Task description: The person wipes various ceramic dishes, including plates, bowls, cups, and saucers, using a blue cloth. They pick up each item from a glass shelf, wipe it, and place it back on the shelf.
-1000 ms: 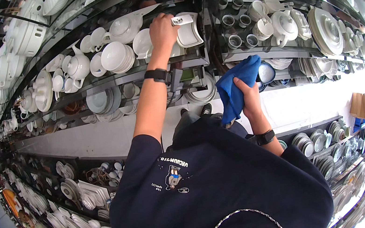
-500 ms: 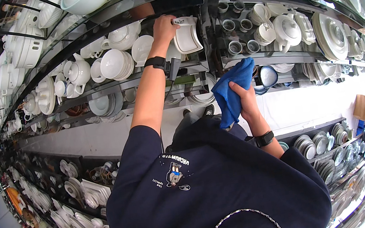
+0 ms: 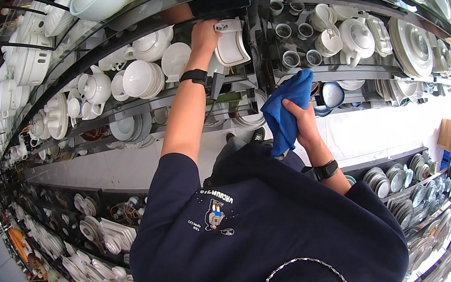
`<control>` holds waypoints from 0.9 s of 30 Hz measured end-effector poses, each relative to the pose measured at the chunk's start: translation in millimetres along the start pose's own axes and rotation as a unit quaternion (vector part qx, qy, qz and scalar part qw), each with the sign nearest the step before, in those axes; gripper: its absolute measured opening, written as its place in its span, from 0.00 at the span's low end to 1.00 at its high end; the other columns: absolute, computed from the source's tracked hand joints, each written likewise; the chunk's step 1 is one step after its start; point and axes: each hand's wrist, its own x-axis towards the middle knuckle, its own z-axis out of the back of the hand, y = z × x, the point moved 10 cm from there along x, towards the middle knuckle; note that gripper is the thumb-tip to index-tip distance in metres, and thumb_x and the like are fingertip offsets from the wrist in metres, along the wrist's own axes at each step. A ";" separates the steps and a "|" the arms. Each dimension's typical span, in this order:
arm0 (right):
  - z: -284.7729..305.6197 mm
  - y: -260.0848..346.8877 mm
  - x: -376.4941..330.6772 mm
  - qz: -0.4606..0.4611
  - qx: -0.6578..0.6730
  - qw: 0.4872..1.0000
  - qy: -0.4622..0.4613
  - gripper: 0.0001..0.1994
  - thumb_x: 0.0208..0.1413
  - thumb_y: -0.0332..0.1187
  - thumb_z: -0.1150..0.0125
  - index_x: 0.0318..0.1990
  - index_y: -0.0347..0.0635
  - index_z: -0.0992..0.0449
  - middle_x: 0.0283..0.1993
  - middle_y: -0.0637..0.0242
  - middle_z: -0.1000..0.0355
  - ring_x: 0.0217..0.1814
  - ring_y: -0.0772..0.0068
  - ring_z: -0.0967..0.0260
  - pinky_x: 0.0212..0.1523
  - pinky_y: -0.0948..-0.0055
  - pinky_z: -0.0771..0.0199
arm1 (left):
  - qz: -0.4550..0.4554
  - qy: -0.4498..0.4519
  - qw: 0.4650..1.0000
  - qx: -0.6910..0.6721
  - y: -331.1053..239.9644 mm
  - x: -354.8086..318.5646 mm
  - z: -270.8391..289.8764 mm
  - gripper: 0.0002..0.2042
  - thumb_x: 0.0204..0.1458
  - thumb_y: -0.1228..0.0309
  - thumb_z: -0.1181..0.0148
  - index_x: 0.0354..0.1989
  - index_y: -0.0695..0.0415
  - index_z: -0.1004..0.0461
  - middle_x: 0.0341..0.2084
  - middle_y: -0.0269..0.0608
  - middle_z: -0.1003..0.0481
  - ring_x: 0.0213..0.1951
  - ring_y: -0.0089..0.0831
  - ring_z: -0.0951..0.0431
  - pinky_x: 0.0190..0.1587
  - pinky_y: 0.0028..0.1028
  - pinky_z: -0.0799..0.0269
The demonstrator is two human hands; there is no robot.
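head cam | looks down from above; close over shoulders; faces shelves (image 3: pixel 133 105)

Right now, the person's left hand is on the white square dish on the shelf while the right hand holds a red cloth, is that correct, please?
Not quite: the cloth is blue, not red, as the head view shows. The rest stands: the left hand is on the white square dish on the shelf, and the right hand holds the cloth.
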 end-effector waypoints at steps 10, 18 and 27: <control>1.9 -3.2 2.4 -0.002 -0.005 1.000 -0.003 0.21 0.60 0.30 0.31 0.57 0.31 0.28 0.51 0.59 0.22 0.50 0.67 0.22 0.52 0.69 0.21 | -0.006 0.007 1.000 0.018 -6.0 -3.9 -4.9 0.25 0.45 0.73 0.27 0.56 0.55 0.20 0.47 0.56 0.20 0.53 0.54 0.22 0.57 0.43 0.25; -6.1 -8.3 3.7 0.002 -0.022 1.000 0.006 0.20 0.59 0.30 0.31 0.56 0.31 0.27 0.48 0.60 0.22 0.47 0.69 0.22 0.50 0.69 0.21 | -0.043 -0.081 0.996 -0.009 -43.7 -34.7 31.6 0.28 0.49 0.72 0.29 0.62 0.55 0.27 0.49 0.53 0.23 0.52 0.56 0.24 0.56 0.45 0.27; -27.9 -16.1 5.5 0.000 -0.032 0.999 0.018 0.19 0.59 0.31 0.30 0.54 0.31 0.27 0.48 0.60 0.22 0.46 0.69 0.23 0.50 0.69 0.21 | -0.026 -0.204 0.978 0.035 -49.3 -178.0 121.2 0.20 0.51 0.67 0.28 0.48 0.58 0.27 0.41 0.47 0.26 0.45 0.51 0.25 0.48 0.44 0.28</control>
